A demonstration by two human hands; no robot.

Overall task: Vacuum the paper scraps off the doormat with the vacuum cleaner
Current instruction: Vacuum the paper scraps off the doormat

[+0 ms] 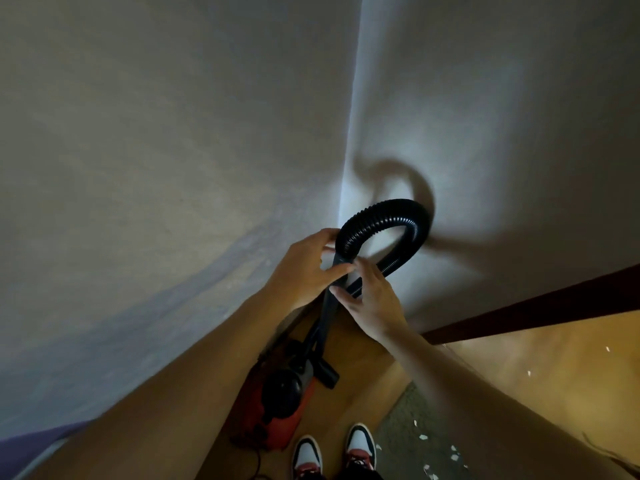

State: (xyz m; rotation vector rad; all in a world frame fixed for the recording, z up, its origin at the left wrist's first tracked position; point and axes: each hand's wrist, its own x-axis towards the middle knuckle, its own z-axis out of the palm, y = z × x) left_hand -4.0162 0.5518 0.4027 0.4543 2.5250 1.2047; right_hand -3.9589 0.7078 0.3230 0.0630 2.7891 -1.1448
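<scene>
The vacuum cleaner (pixel 284 403) stands on the wooden floor (pixel 363 368) in the wall corner, just left of the grey doormat (pixel 405 424), where the white paper scraps (pixel 423 437) lie. Its black hose (pixel 384 216) loops upward. The left hand (pixel 304 268) grips the wand below the hose cuff; the right hand (pixel 374 303) curls round it lower down. Lift the wand free without kinking the hose, then swing the nozzle right onto the mat.
</scene>
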